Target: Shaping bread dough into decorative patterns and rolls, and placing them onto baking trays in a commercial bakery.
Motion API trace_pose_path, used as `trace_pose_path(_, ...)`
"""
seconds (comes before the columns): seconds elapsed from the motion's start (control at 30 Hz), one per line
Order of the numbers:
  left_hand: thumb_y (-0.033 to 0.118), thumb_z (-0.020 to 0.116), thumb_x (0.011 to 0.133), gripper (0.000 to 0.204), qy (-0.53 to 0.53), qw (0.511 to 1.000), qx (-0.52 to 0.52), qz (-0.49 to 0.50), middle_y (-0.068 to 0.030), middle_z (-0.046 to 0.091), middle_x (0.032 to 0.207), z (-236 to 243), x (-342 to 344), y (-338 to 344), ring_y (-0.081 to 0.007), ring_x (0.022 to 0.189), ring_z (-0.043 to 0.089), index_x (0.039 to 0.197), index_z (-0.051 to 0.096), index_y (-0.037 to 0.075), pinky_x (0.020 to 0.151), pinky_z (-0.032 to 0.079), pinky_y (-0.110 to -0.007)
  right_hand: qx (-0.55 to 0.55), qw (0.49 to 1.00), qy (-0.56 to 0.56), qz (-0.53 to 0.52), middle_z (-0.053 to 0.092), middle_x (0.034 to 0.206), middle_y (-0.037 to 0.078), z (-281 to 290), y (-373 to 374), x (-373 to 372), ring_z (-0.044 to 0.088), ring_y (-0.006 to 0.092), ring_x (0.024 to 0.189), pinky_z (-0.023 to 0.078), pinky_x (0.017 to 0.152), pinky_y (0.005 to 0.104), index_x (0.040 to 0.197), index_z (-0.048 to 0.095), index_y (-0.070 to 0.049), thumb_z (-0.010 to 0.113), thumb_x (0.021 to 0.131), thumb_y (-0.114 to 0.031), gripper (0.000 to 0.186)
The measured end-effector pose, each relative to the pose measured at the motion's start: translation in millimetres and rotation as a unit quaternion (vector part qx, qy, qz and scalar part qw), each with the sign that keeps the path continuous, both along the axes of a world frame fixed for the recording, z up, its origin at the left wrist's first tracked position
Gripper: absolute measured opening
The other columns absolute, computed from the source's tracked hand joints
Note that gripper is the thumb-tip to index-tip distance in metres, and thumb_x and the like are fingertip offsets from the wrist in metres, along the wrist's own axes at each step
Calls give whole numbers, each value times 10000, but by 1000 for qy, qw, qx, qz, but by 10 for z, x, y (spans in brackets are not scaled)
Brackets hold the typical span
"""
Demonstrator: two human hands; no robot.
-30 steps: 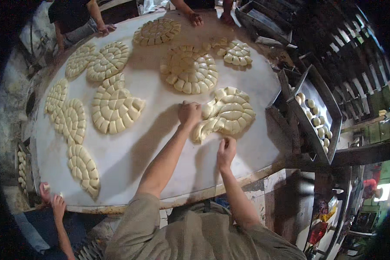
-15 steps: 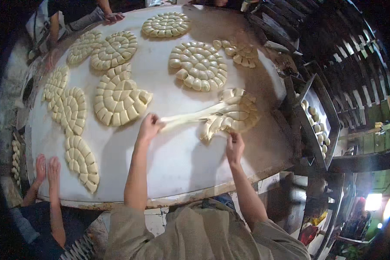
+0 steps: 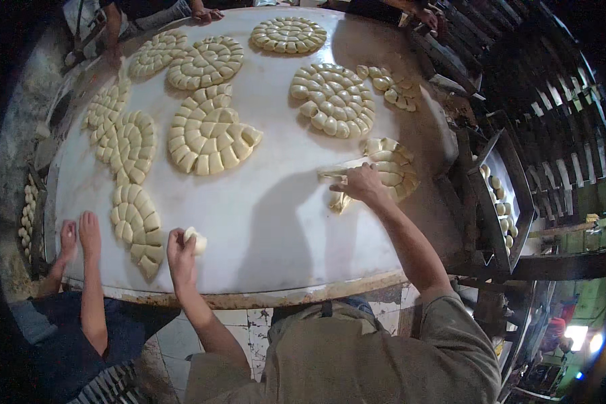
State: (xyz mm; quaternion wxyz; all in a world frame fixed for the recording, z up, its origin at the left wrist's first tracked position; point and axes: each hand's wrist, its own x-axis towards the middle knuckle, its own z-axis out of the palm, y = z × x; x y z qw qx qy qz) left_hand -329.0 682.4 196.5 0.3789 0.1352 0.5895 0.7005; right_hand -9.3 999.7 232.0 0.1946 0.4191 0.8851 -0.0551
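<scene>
My left hand (image 3: 182, 259) is closed around a small pale lump of dough (image 3: 196, 241), held above the near edge of the table. Further right, my right hand (image 3: 363, 182) lies over the loose left end of a cut dough coil (image 3: 397, 165), its fingers curled on the dough; the contact under the palm is hidden. Left of centre lies a larger spiral of scored dough (image 3: 209, 138). Beyond my right hand sits another round coil (image 3: 333, 101), cut into plump pieces.
More dough coils (image 3: 205, 62) lie across the pale table (image 3: 262, 236). A co-worker's hands (image 3: 89, 232) rest at the near left edge; other people's hands (image 3: 207, 15) are at the far side. On the right stands a tray (image 3: 498, 158) of dough balls near dark wooden racks.
The stretched dough strip between my hands is gone. My left hand has moved down and left with a small dough lump; my right has moved up onto the coil's end.
</scene>
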Motion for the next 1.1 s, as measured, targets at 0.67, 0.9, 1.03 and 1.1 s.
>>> trace_pose_path(0.67, 147, 633, 798, 364, 87, 978, 172, 77, -60, 446, 977, 695, 281, -1263, -232, 981, 468, 1076, 417, 57, 941, 355, -414, -492, 803, 13, 336, 590, 1017, 226, -739, -1717, -1313, 571, 312, 984, 483, 818, 381, 1166, 457, 38, 639, 755, -228, 522)
trace_pose_path(0.9, 275, 569, 878, 282, -10, 949, 272, 156, -56, 508, 973, 835, 836, -892, -222, 1022, 475, 1054, 495, 68, 937, 370, -401, -561, 680, 473, -16, 604, 943, 167, -145, -1882, -1047, 618, 212, 783, 542, 681, 294, 1270, 402, -10, 588, 810, -27, 496)
trace_pose_path(1.03, 143, 634, 821, 169, 70, 992, 78, 76, -34, 467, 845, 837, 1282, -423, -179, 744, 543, 929, 525, 73, 664, 473, -310, -654, 460, 574, -176, 595, 927, 135, 252, -1245, -415, 608, 199, 832, 526, 717, 287, 1280, 406, -7, 476, 873, 10, 413)
trace_pose_path(1.1, 58, 671, 768, 250, 57, 995, 81, -25, -38, 488, 871, 913, 1546, -84, -129, 675, 535, 966, 518, 61, 547, 440, -224, -679, 387, 597, -180, 586, 880, 104, 463, -1099, -66, 585, 154, 785, 506, 654, 273, 1275, 419, 16, 487, 888, -25, 395)
